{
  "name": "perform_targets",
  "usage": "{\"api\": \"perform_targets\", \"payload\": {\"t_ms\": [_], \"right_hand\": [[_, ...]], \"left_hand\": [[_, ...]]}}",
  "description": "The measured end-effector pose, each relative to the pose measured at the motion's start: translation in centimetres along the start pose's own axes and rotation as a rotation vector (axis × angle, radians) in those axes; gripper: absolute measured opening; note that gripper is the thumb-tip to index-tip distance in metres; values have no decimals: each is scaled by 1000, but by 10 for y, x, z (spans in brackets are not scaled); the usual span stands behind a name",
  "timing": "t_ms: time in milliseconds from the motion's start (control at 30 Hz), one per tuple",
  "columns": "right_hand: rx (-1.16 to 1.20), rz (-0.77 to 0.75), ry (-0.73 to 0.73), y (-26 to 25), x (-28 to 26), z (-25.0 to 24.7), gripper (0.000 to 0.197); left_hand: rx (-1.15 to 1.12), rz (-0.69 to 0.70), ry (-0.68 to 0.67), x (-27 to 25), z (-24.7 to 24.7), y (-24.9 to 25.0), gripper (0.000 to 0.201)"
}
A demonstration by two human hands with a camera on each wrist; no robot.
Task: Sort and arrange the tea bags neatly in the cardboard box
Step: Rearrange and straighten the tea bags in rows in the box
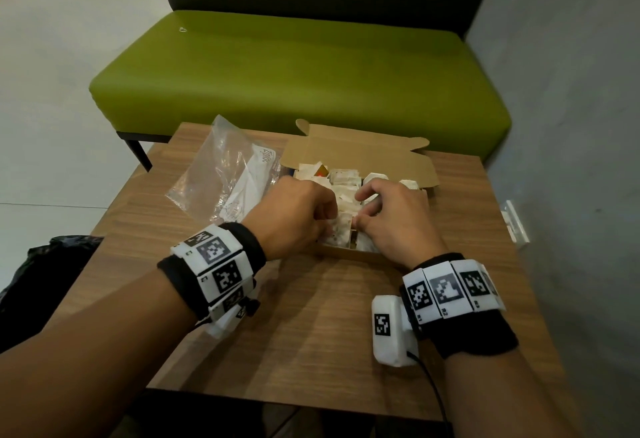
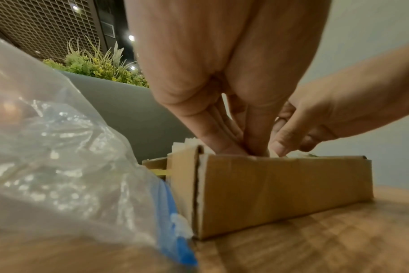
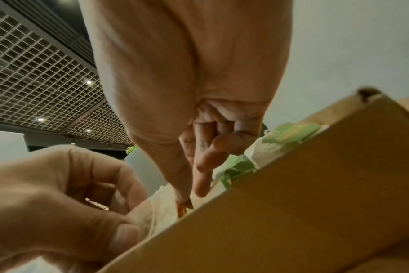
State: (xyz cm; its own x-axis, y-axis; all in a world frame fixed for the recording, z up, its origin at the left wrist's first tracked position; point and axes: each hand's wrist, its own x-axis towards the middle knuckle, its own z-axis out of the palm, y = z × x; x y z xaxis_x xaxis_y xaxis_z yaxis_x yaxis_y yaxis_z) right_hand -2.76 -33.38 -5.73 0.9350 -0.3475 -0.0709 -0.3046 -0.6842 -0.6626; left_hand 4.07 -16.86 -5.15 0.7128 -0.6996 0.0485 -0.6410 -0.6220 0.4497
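Here, a small wooden table (image 1: 311, 316) stands on a pale floor (image 1: 52, 91), in front of a green padded bench (image 1: 294, 74) with a dark back; a grey wall (image 1: 571, 91) runs along the right. An open cardboard box (image 1: 360, 157) sits on the table's far half, filled with white tea bags (image 1: 346, 181). A crumpled clear plastic bag (image 1: 225, 174) lies just beside it on the left. Both hands reach into the box's near end. The left hand (image 1: 294, 219) has its fingers curled, pinching a tea bag. The right hand (image 1: 391, 219) has bent fingers pressed down among the tea bags; its grip cannot be made out. Overhead is a grid ceiling (image 3: 35, 73).
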Motion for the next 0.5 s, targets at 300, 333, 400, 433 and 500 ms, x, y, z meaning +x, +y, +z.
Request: {"api": "perform_targets", "payload": {"t_ms": [300,333,400,433,500], "right_hand": [[85,61,95,-4,7,4,22],[86,66,98,-4,8,6,18],[96,76,99,-4,10,9,13],[115,84,95,-4,11,10,12],[171,99,95,-3,12,10,12]], "left_hand": [[-66,9,40,-1,3,-3,9],[-69,5,37,-1,6,-2,7],[-76,-2,50,-1,9,-2,4],[-85,-6,62,-2,10,-3,4],[-113,-14,77,-3,11,-4,7]]}}
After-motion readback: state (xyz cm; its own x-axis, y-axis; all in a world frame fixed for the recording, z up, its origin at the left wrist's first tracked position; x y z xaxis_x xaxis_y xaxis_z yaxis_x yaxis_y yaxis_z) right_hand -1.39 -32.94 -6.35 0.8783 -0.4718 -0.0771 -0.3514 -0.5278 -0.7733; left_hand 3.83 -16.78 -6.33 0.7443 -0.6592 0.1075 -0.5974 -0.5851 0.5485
